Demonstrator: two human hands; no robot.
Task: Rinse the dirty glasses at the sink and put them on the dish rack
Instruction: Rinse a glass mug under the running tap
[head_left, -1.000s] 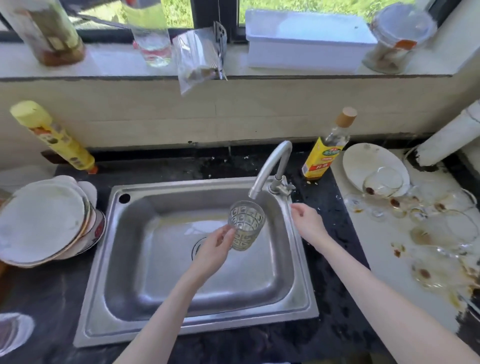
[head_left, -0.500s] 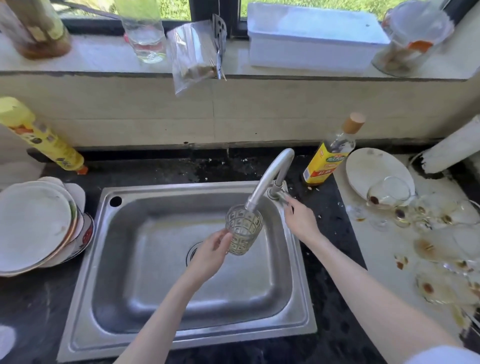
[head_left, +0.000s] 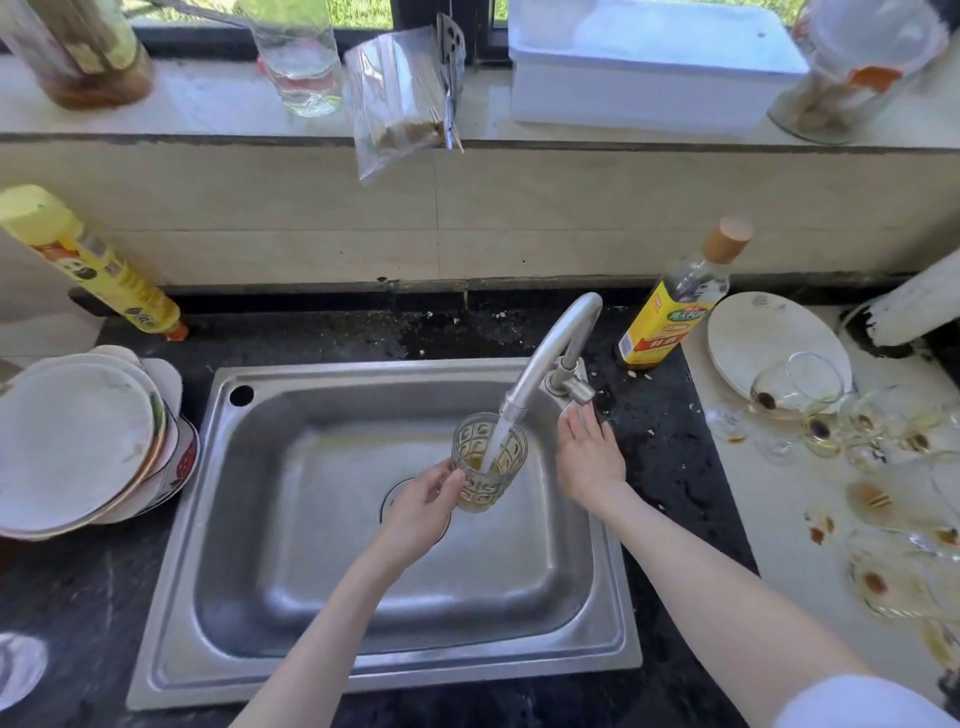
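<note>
Counter (head_left: 675, 467): stained glasses (head_left: 831, 426) wait at 3 o'clock.
Rinsing: first patterned glass (head_left: 487, 460) filling under faucet (head_left: 550, 353).
Grip: left hand (head_left: 421, 506) holds it; right hand (head_left: 589, 457) flat at faucet lever.
Rack: unseen.

Clear square-patterned glass (head_left: 488, 462), seemingly yellowish water; steel-grey sink (head_left: 363, 670).

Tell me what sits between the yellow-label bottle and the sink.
In the head view, the tap stands between the bottle and the sink.
</note>
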